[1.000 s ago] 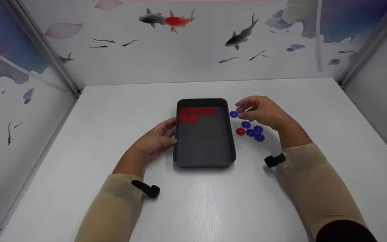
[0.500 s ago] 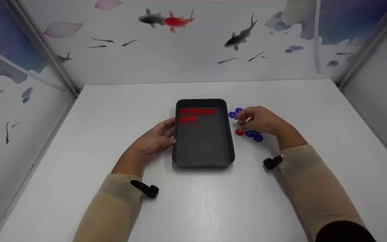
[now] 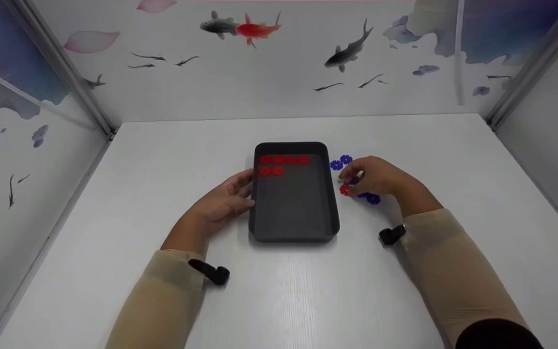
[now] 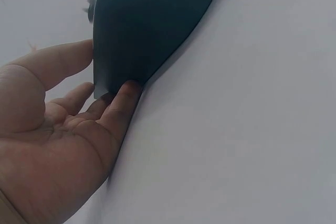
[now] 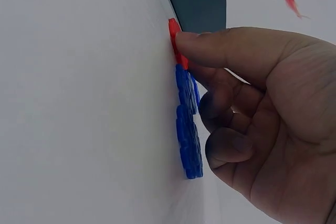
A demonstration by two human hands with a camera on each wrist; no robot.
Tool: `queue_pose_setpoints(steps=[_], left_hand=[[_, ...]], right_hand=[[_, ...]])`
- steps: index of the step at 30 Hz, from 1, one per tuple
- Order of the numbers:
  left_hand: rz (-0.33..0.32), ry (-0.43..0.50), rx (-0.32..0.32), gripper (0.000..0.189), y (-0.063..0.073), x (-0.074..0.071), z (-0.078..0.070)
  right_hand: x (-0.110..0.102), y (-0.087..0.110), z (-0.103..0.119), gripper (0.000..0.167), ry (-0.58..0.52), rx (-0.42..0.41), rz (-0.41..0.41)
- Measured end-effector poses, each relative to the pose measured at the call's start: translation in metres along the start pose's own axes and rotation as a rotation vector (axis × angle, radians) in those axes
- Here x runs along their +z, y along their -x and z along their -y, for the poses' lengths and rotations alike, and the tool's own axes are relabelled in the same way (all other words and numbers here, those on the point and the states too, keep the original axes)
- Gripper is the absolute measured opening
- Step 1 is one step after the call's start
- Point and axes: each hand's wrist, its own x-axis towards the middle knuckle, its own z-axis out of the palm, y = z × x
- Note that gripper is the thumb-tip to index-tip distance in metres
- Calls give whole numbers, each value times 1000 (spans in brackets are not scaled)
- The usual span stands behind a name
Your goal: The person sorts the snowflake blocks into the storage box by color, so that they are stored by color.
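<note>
So the red piece point(image 3: 344, 190) is being touched by the thumb of the right hand point(image 3: 378, 177); finger and thumb tips look a bit apart, and whether it's properly pinched can't be told. One blue piece point(image 3: 354, 181) is framed in the gap between them. More blue pieces point(image 5: 189, 140) are bunched close by, partly covered by the hand, and a blue pair point(image 3: 341, 162) can be seen just beyond the fingertips. Just left of the grip a dark tray point(image 3: 293, 208) is placed, with six red discs point(image 3: 277, 171) laid flat inside: four in the far row, two in the nearer one. On the tray's opposite side, the left wall is touched by the left hand, point(image 3: 223, 201) digits loosely spread. Farther out from the grip, the white table point(image 3: 269, 300) is backed by a fish-printed wall point(image 3: 284, 87).
</note>
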Motion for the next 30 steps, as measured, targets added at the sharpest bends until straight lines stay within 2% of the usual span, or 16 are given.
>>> queue_pose_setpoints(steps=[11, 16, 22, 26, 30], left_hand=[[-4, 3, -1, 93, 1, 0, 0], [2, 15, 3, 93, 0, 0, 0], [-5, 3, -4, 93, 0, 0, 1], [-7, 8, -2, 93, 0, 0, 1], [-3, 21, 0, 93, 0, 0, 1]], right_hand=[[-1, 3, 6, 24, 59, 4, -2], [-6, 6, 7, 15, 43, -5, -8], [-11, 9, 12, 14, -99, -4, -30], [-13, 12, 22, 15, -202, 13, -57], [-11, 14, 32, 17, -308, -4, -83]])
